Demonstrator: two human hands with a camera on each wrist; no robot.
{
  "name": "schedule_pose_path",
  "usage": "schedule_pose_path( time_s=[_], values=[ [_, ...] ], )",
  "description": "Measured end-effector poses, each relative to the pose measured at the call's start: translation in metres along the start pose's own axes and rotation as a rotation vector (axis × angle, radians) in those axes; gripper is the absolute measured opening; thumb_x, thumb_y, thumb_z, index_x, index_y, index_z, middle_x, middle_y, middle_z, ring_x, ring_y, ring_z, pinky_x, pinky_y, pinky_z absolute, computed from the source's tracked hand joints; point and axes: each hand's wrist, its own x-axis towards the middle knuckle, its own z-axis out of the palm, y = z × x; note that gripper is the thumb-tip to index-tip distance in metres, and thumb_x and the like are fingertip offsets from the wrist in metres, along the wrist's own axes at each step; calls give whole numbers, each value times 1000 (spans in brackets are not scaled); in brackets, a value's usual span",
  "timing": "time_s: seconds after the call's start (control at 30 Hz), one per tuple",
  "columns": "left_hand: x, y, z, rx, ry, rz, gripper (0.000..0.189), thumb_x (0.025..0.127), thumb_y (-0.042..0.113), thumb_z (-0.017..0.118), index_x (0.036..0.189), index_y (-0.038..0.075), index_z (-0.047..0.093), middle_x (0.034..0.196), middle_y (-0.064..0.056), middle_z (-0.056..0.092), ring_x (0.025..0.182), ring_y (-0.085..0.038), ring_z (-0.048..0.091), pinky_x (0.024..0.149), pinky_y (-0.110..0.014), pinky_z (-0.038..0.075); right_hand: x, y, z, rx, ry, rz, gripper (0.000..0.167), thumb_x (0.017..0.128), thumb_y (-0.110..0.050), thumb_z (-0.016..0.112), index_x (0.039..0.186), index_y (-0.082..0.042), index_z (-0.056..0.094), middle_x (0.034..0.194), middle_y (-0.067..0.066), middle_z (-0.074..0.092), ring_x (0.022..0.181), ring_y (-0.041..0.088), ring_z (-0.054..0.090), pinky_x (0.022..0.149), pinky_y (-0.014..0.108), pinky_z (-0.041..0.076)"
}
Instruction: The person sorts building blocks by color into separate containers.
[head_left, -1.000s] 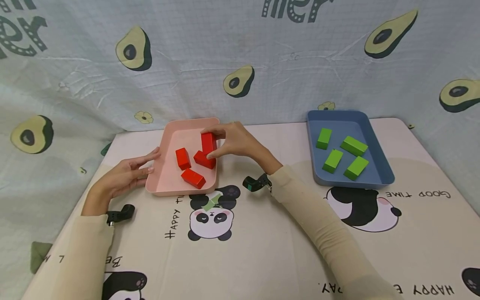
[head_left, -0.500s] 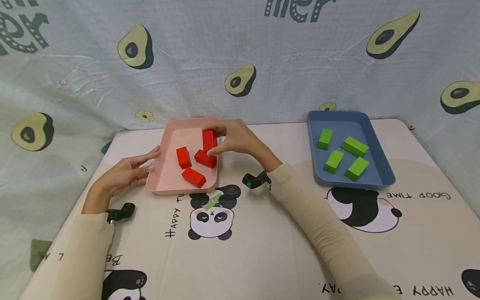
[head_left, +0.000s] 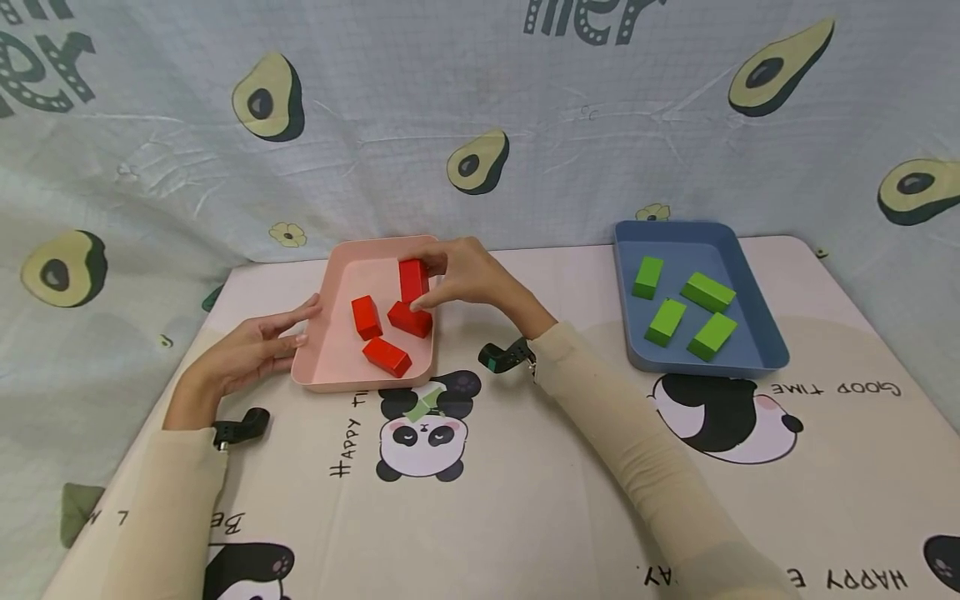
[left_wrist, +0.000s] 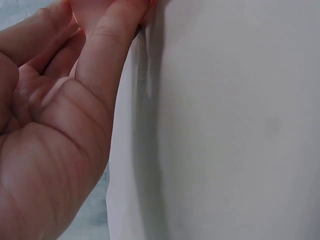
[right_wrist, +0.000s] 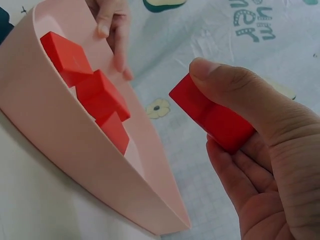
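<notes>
My right hand (head_left: 474, 273) pinches a red block (head_left: 413, 280) between thumb and fingers, over the right side of the pink tray (head_left: 330, 367). In the right wrist view that block (right_wrist: 215, 112) stands apart from the others, above the tray's rim. Several more red blocks lie in the tray, one of them (head_left: 409, 319) just below my right thumb. My left hand (head_left: 251, 350) holds the tray's left wall, fingertips at the rim. In the left wrist view the pink wall shows between the thumb and fingers of the left hand (left_wrist: 60, 100).
A blue tray (head_left: 637, 354) with several green blocks (head_left: 708, 292) stands at the back right. The table bears a panda-print cover (head_left: 540, 500). Behind both trays hangs an avocado-print cloth (head_left: 570, 158). My forearms come in from the near side.
My right hand has shifted slightly back and to the left with the red block still pinched. My left hand and both trays stay where they were.
</notes>
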Motion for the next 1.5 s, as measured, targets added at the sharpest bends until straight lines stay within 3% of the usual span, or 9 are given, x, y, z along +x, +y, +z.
schedule_pose_path(
  time_s=[0.23,0.5,0.7,0.87,1.17,1.5],
  values=[
    [1,0,1,4,4,-3,66,103,14,61,161,20,28,171,6,4,120,10,54,93,-25,56,5,-1,1,-11,-6,0,62,76,-27,91,131,-11,69,111,0,75,99,11,69,85,22,56],
    [1,-1,2,-10,3,1,66,103,13,60,160,19,28,171,7,3,121,8,53,92,-25,56,9,-6,4,42,-4,-32,64,76,-23,91,133,-9,66,114,4,74,101,13,69,91,31,58],
    [-1,0,4,-5,10,1,65,103,14,60,160,20,29,171,8,4,121,8,53,92,-25,56,12,-10,6,102,15,-2,64,76,-23,91,134,-12,67,114,2,74,101,12,69,90,26,58],
    [-2,0,4,-13,5,-3,65,104,13,59,161,19,28,171,8,3,121,11,51,93,-24,56,15,-11,7,133,4,7,65,75,-20,92,134,-10,67,116,4,73,102,13,69,95,34,58],
    [-2,-1,4,-26,1,8,66,103,13,60,161,18,27,171,8,3,122,12,51,93,-24,55,16,-13,6,133,29,19,65,76,-23,92,134,-9,67,118,5,74,102,11,70,89,21,57],
    [-2,-3,4,-51,1,14,65,104,13,59,161,17,27,171,8,3,121,9,54,93,-25,56,16,-18,3,149,40,-19,63,79,-24,90,135,-8,66,119,6,73,104,11,69,92,22,56]
  ],
)
